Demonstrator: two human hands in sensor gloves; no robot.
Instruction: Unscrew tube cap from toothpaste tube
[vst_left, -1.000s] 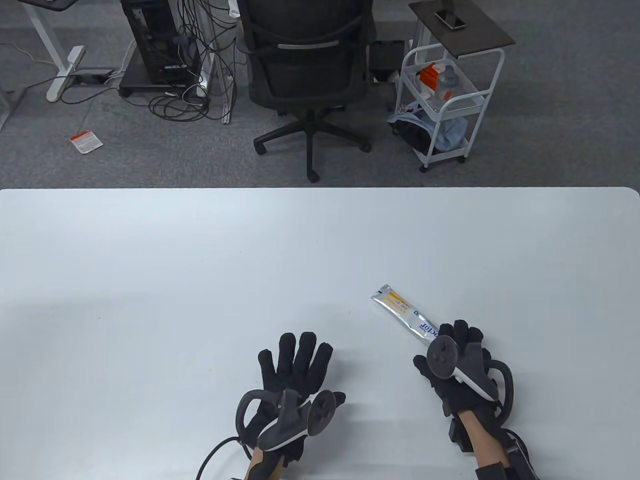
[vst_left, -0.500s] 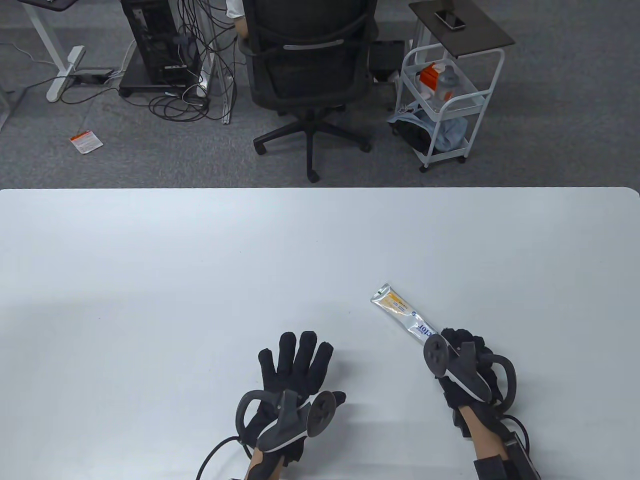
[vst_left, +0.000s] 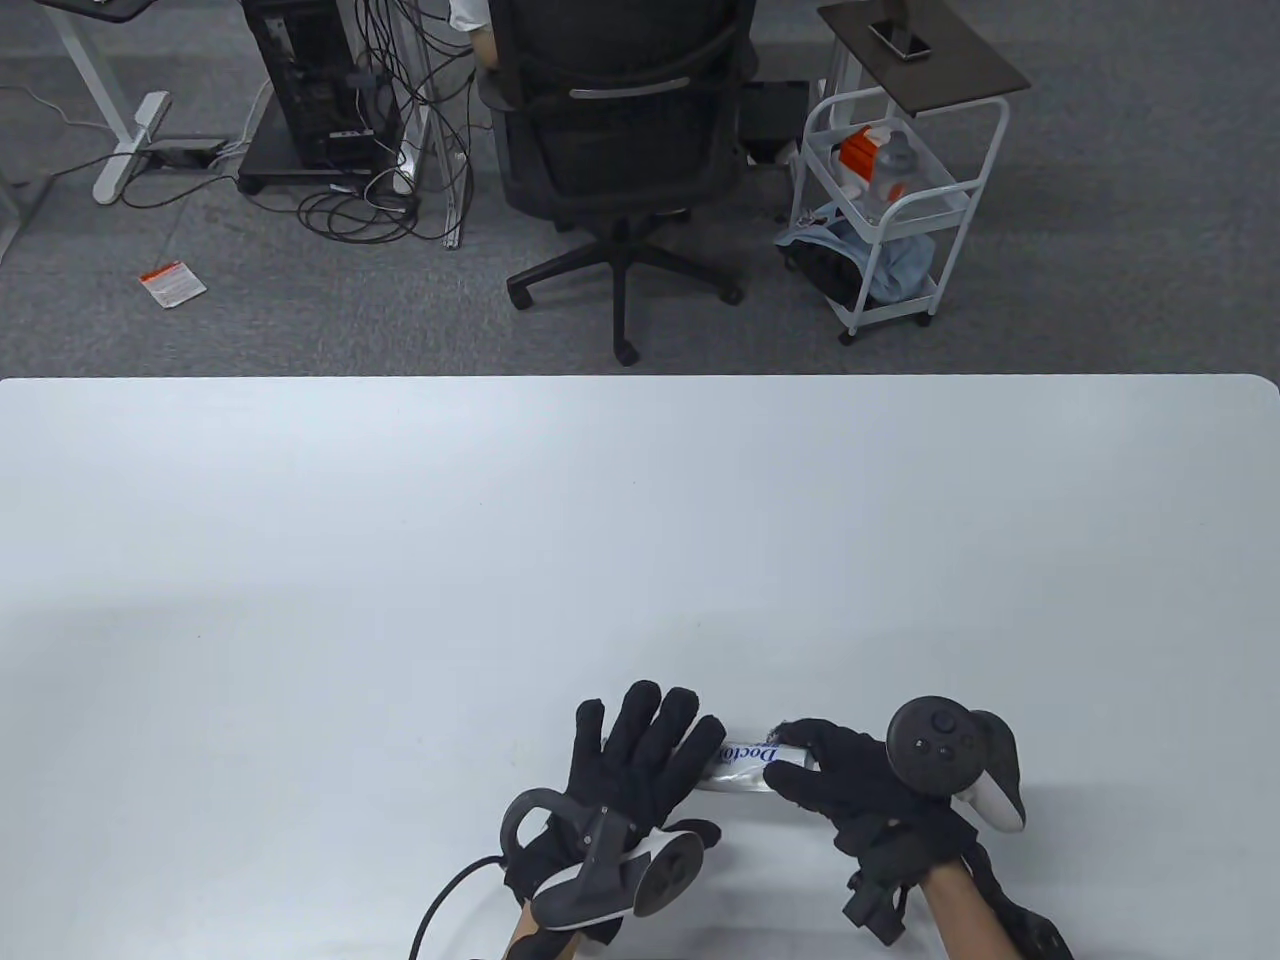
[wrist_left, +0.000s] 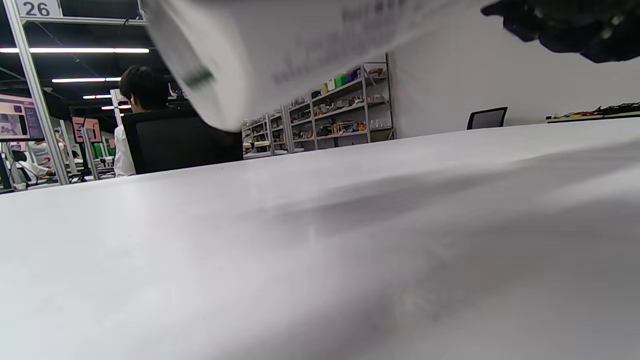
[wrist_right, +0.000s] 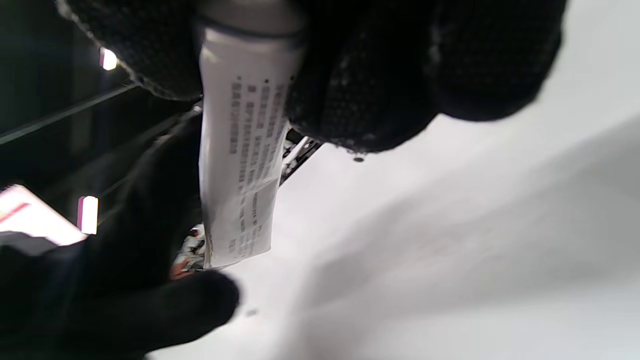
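Observation:
The white and silver toothpaste tube (vst_left: 745, 766) lies crosswise just above the table near the front edge. My right hand (vst_left: 800, 762) grips its right end; the cap end is hidden inside that grip. My left hand (vst_left: 648, 742) is open with fingers stretched out, and the tube's left end is hidden behind them. In the right wrist view the tube (wrist_right: 240, 165) hangs from my right fingers (wrist_right: 380, 75), with the open left hand (wrist_right: 125, 280) behind it. In the left wrist view the blurred tube (wrist_left: 280, 55) is above the table.
The white table (vst_left: 640, 520) stretches away from the hands. Beyond its far edge stand an office chair (vst_left: 620, 140) and a white cart (vst_left: 890, 210) on the floor.
My right hand has picked the tube up from the right side and carried it left and nearer, turning it crosswise. My left hand has shifted right to meet it.

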